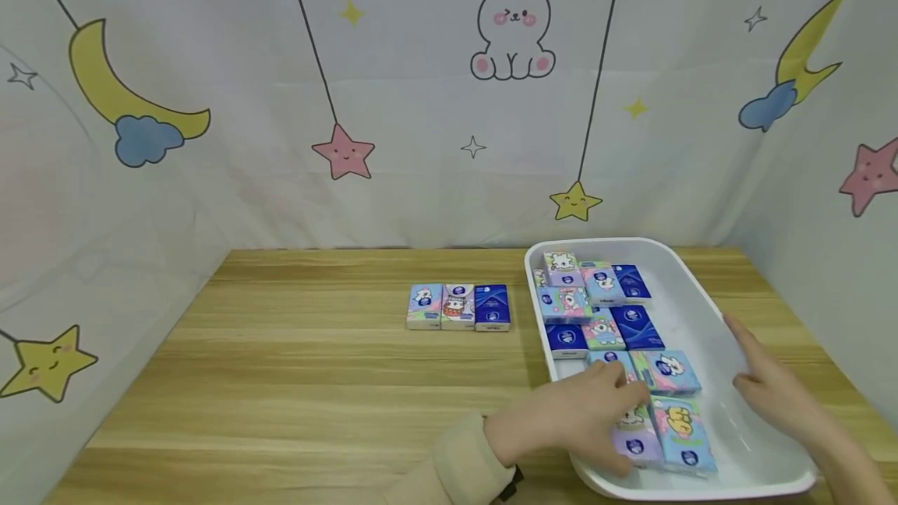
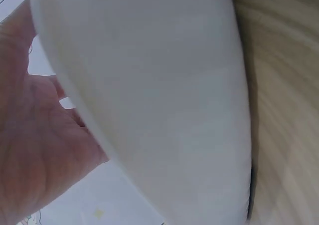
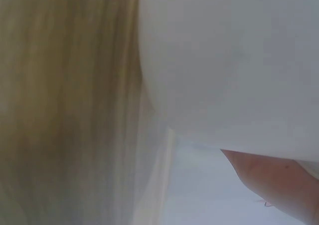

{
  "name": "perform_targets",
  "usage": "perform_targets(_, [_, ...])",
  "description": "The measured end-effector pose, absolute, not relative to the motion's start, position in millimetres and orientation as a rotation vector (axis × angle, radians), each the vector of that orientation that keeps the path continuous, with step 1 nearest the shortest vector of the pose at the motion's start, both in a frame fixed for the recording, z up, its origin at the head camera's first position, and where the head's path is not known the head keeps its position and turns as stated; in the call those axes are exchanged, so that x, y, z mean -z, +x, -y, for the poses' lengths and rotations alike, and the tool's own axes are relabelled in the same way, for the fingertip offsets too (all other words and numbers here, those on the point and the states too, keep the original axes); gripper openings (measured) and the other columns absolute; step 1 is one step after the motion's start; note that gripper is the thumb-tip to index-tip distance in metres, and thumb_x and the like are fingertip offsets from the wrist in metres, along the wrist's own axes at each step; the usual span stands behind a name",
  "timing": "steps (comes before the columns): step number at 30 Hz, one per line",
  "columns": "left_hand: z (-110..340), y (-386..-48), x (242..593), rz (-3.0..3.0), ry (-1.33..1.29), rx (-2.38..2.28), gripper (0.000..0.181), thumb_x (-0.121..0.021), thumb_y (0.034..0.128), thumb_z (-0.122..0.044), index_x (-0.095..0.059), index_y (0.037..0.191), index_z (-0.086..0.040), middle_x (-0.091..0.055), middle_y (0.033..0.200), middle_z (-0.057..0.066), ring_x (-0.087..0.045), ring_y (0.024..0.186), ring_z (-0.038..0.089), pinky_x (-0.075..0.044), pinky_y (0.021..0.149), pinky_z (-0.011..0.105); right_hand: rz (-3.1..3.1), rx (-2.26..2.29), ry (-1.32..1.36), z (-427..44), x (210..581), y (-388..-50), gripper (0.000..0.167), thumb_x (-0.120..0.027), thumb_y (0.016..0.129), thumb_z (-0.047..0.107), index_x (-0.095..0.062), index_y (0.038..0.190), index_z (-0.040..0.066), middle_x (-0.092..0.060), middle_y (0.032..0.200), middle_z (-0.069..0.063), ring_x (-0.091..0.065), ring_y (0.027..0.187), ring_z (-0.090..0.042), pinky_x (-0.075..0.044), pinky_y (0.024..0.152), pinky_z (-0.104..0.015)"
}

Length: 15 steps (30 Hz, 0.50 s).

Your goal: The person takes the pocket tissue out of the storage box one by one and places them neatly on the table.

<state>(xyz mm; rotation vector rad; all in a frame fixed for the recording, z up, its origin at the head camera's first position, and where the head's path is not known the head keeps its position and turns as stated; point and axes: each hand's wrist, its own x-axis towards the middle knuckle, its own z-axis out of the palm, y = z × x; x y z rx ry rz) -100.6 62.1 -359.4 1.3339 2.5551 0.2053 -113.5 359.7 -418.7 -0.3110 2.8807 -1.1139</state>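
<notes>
My left hand point(image 1: 582, 411) reaches over the near left side of a white plastic tub point(image 1: 761, 454). Its fingers and thumb span a purple tissue pack point(image 1: 634, 443) lying in the tub and grip it; the hand partly covers the pack. In the left wrist view, the left hand point(image 2: 40, 140) passes over the tub's rim. At the right rim is my right hand point(image 1: 779, 392), holding the tub with its thumb over the edge and a finger along it. Beside the left hand lie a blue pack with a yellow figure point(image 1: 680, 427) and a light blue pack point(image 1: 666, 372).
More tissue packs, dark blue point(image 1: 638, 327) and pastel point(image 1: 561, 304), fill the tub's far left part, some stacked. On the wooden table point(image 1: 295, 380), three packs point(image 1: 458, 308) stand in a row left of the tub. A patterned white curtain point(image 1: 421, 209) encloses the table.
</notes>
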Motion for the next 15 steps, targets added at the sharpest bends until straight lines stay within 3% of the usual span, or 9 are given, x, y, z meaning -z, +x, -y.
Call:
perform_targets(4, [-57, -103, 356, -2.599, 1.357, -0.222, 0.079, -0.075, 0.074, -0.055, -0.04, 0.14, -0.028, -0.052, 0.12, -0.007, -0.044, 0.104, 0.004, -0.041, 0.089, 0.011, -2.866, 1.121, -0.291, -360, 418, -114, 0.084, -0.035, 0.085, -0.013, 0.009, 0.153, 0.007, 0.001, 0.152, -0.039, -0.014, 0.128, -0.068, 0.003, 0.115, -0.056])
perform_targets(6, [-55, -103, 353, -2.62, 1.361, -0.227, 0.081, -0.076, 0.0738, -0.054, -0.038, 0.141, -0.028, -0.053, 0.12, -0.007, -0.045, 0.104, 0.004, -0.041, 0.088, 0.01, -2.869, 1.12, -0.288, -359, 418, -114, 0.084, -0.035, 0.085, -0.013, 0.009, 0.153, 0.007, 0.001, 0.152, -0.039, -0.015, 0.128, -0.068, 0.004, 0.112, -0.06])
perform_targets(11, [-45, -106, 344, -2.674, 1.376, -0.246, 0.085, -0.076, 0.0741, -0.051, -0.036, 0.145, -0.025, -0.051, 0.123, -0.007, -0.043, 0.108, 0.005, -0.04, 0.092, 0.012, -2.881, 1.103, -0.292, -359, 418, -113, 0.084, -0.036, 0.085, -0.012, 0.009, 0.153, 0.007, -0.001, 0.151, -0.04, -0.015, 0.128, -0.068, 0.007, 0.115, -0.052])
perform_targets(15, [-33, -111, 335, -2.71, 1.367, -0.329, 0.083, -0.077, 0.075, -0.044, -0.037, 0.144, -0.021, -0.05, 0.126, -0.003, -0.041, 0.112, 0.009, -0.04, 0.095, 0.012, -2.876, 1.098, -0.28, -358, 417, -113, 0.083, -0.036, 0.085, -0.012, 0.009, 0.153, 0.006, -0.001, 0.151, -0.04, -0.016, 0.128, -0.068, 0.005, 0.112, -0.06])
